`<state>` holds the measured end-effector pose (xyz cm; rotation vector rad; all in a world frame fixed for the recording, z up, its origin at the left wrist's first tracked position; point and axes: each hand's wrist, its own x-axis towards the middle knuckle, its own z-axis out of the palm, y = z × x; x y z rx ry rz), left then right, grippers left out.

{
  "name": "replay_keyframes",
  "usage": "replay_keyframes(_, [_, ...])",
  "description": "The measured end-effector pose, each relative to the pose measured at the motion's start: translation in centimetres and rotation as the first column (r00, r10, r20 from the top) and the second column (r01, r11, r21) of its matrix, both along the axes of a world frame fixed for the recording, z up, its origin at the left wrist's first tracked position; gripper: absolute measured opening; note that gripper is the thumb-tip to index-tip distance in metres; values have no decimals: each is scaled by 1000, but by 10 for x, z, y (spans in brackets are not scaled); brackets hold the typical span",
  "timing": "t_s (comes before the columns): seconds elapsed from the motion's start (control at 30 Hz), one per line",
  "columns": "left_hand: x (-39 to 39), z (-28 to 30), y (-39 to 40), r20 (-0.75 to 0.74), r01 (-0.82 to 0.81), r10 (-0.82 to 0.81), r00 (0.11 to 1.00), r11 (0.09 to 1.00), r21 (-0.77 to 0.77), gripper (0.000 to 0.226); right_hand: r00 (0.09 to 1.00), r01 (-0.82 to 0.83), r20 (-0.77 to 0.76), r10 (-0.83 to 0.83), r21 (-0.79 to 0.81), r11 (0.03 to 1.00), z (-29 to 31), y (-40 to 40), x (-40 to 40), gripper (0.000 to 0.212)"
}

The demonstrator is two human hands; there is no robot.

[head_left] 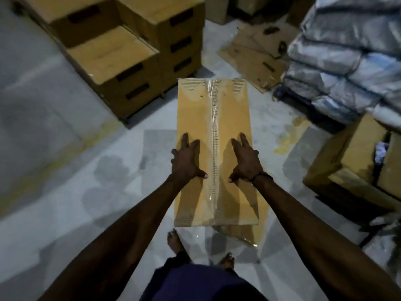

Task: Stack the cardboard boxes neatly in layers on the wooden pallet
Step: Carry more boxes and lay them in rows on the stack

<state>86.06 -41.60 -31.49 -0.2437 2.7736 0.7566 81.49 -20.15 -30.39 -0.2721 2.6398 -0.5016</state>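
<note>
— Pressing down on the box (213, 135), is the person?
— Yes. Both hands are lying flat on its taped top, the left hand (186, 160) left of the tape seam (213, 148), the right hand (246, 161) right of it. The fingers are lying straight and spread, gripping nothing, with the outer ones reaching the top's side edges.
— And where is the box sitting?
— In front of the person's bare feet (175, 240), over the grey floor (65, 170). The stack (130, 51) is standing beyond it to the left; the wrapped sacks (347, 61) are piling up on the right.
</note>
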Motion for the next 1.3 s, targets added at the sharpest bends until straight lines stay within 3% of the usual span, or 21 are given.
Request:
replay_keyframes(0.3, [11,44,-193,-75,-203,199,977,978,-54,141,979,-196,-61,193,-49,979,49,-207,-28,158])
replay_keyframes(0.53, [13,51,-324,-102,-367,360,927,928,-63,148,910,-387,-154,386,24,922,70,-352,-51,149])
replay_keyframes(0.8, [-9,53,-469,-140,-552,539,830,830,-76,146,788,-580,-266,555,-21,814,78,-525,-112,98])
replay_keyframes(1.0, [-41,75,-576,-142,-661,648,748,746,-75,142,773,-627,-221,595,-117,770,92,-648,-159,125])
replay_keyframes(1.13, [-80,92,-660,-155,-721,706,691,688,-82,141,735,-672,-238,635,-130,729,116,-740,-201,120])
replay_keyframes(1.3, [-126,112,-747,-186,-756,734,653,648,-98,140,703,-706,-252,665,-131,696,138,-833,-253,130])
